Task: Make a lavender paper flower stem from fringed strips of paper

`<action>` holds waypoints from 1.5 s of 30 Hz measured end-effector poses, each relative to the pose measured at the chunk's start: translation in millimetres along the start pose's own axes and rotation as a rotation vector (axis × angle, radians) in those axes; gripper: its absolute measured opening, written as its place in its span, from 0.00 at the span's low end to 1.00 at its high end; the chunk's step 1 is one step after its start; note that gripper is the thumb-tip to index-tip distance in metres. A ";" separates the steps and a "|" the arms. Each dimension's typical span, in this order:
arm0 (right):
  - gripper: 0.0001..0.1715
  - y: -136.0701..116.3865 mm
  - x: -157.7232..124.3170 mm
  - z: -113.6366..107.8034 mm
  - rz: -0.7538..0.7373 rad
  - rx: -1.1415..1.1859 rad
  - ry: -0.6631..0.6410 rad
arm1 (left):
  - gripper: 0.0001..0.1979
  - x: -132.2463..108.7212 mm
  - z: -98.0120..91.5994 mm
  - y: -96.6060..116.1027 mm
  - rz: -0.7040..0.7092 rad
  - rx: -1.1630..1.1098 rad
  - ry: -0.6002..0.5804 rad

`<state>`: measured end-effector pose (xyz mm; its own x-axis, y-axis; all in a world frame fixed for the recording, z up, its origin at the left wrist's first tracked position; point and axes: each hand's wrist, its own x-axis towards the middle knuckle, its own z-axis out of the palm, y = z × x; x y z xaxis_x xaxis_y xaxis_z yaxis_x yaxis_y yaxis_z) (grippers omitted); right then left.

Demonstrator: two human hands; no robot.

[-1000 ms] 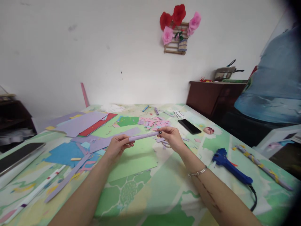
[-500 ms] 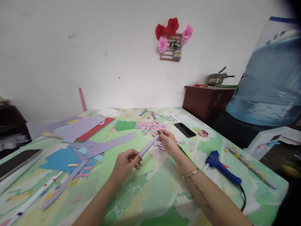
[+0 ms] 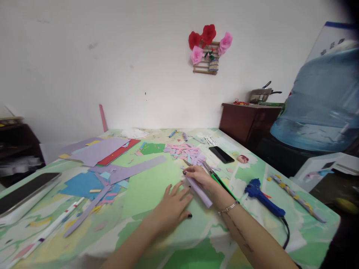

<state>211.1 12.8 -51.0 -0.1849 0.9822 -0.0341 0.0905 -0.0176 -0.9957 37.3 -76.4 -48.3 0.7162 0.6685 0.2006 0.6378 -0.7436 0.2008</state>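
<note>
A rolled purple paper tube (image 3: 199,192) lies slanting on the patterned tablecloth. My right hand (image 3: 198,177) is over its far end, thumb and index finger pinched together; whether they grip the tube or something small is hidden. Just left of the tube, my left hand (image 3: 175,203) is spread with its fingers apart and holds nothing. Scissors with green and black handles (image 3: 223,184) lie partly beneath my right hand and wrist. A light green sheet (image 3: 148,186) is beyond my left hand.
Pink and purple paper scraps (image 3: 182,150) lie beyond the hands, near a black phone (image 3: 221,154). A blue glue gun (image 3: 263,198) and a decorated stick (image 3: 298,200) are at right. Purple sheets (image 3: 98,149), blue paper (image 3: 78,185) and a tablet (image 3: 28,188) are at left.
The purple tube has come down toward the table, its near end now pointing right. My left hand has let go of it and opened. My right hand has moved lower, and the scissors show more.
</note>
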 end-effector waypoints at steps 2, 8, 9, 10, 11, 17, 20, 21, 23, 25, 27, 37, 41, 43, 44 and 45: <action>0.11 1.3 0.5 -2.3 -0.014 -0.004 -0.009 | 0.21 10.9 -5.3 -7.0 0.082 0.055 -0.061; 0.19 1.1 0.5 -8.4 -0.009 0.020 -0.071 | 0.16 26.4 -20.2 -24.3 0.184 0.123 -0.076; 0.20 0.6 0.1 -8.8 0.002 0.048 -0.083 | 0.15 25.8 -22.4 -27.6 0.199 0.133 -0.077; 0.21 -0.1 -0.4 -8.8 0.016 0.074 -0.096 | 0.15 24.5 -24.4 -31.2 0.212 0.147 -0.077; 0.22 -1.0 -1.3 -8.3 0.034 0.097 -0.108 | 0.14 22.9 -26.2 -35.1 0.223 0.164 -0.081; 0.25 -8.0 -9.6 2.7 -0.004 0.361 -0.323 | 0.13 6.7 -35.8 -62.5 0.213 0.208 -0.086; 0.26 -8.3 -12.1 9.2 -0.027 0.465 -0.429 | 0.14 -3.4 -39.6 -72.1 0.144 0.172 -0.049; 0.26 -7.9 -12.4 11.1 -0.026 0.469 -0.446 | 0.14 -5.8 -39.7 -73.0 0.112 0.127 -0.026; 0.25 -7.3 -12.7 14.7 -0.044 0.464 -0.466 | 0.11 -7.3 -37.2 -70.4 0.017 -0.063 0.051; 0.25 -7.5 -13.1 17.9 -0.089 0.468 -0.473 | 0.11 -3.8 -31.3 -62.6 -0.122 -0.398 0.139; 0.27 -8.0 -13.5 20.5 -0.131 0.469 -0.486 | 0.13 3.4 -23.9 -52.2 -0.253 -0.830 0.156; 0.27 1.1 -3.2 12.1 -0.188 0.127 -0.275 | 0.21 24.3 -8.2 -40.1 -0.580 -1.503 0.151; 0.30 -0.4 -7.3 8.9 -0.015 0.045 -0.325 | 0.21 27.6 1.7 -40.9 -0.605 -1.256 0.312; 0.31 -2.0 -8.8 9.6 0.044 -0.022 -0.283 | 0.19 29.1 6.5 -39.3 -0.615 -1.141 0.345; 0.31 -2.4 -8.8 10.6 0.061 -0.065 -0.243 | 0.18 29.8 8.4 -38.7 -0.622 -1.121 0.339; 0.31 -2.4 -8.5 11.9 0.074 -0.107 -0.200 | 0.17 30.2 9.8 -38.5 -0.630 -1.126 0.325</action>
<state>200.8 2.3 -49.4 -0.3636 0.9219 -0.1334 0.2118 -0.0576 -0.9756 37.2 -27.7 -59.4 0.1867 0.9819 -0.0322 0.1397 0.0059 0.9902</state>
